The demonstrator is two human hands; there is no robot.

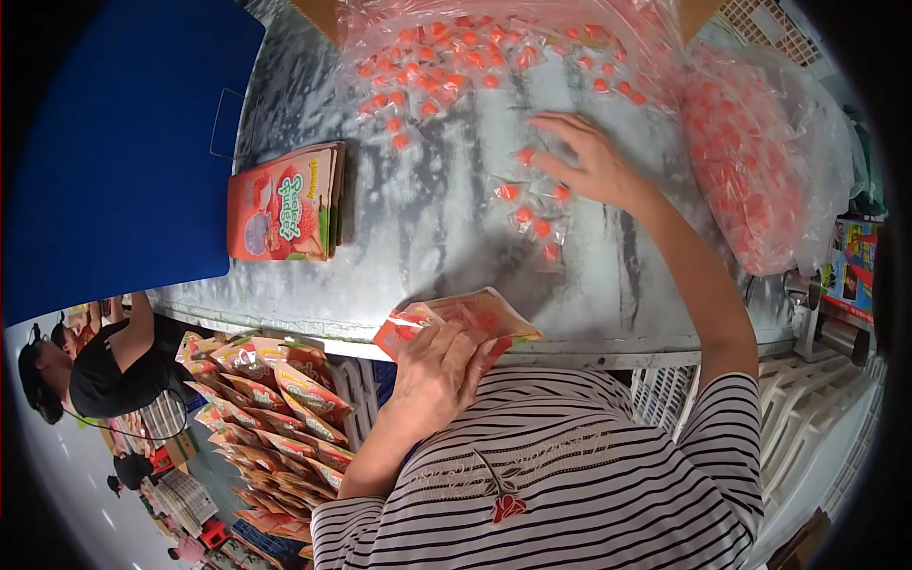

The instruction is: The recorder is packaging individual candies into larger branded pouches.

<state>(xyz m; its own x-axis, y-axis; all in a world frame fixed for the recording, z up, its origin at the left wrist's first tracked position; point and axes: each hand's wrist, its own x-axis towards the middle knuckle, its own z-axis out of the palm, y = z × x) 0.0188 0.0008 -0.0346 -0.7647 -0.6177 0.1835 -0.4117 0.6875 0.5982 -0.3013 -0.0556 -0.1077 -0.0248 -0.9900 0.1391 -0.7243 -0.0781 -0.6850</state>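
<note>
My left hand [439,372] grips a red and white candy pouch [513,326] at the table's near edge, its mouth spread apart and facing up. Over the table to the right, my right hand [594,163] has its fingers stretched and apart. One clear-wrapped red candy [525,155] lies at its thumb tip; whether they touch I cannot tell. Just below that hand, several more wrapped candies [541,228] are scattered in a loose group. A larger spread of the same candies [446,81] lies farther back, by a clear plastic liner.
A stack of flat pouches [285,204] sits on the left, beside a blue panel [123,142]. Many filled-looking pouches [275,408] stand in rows below the table edge. At the right is a big clear bag of candies [746,161]. Another person [104,356] is at far left.
</note>
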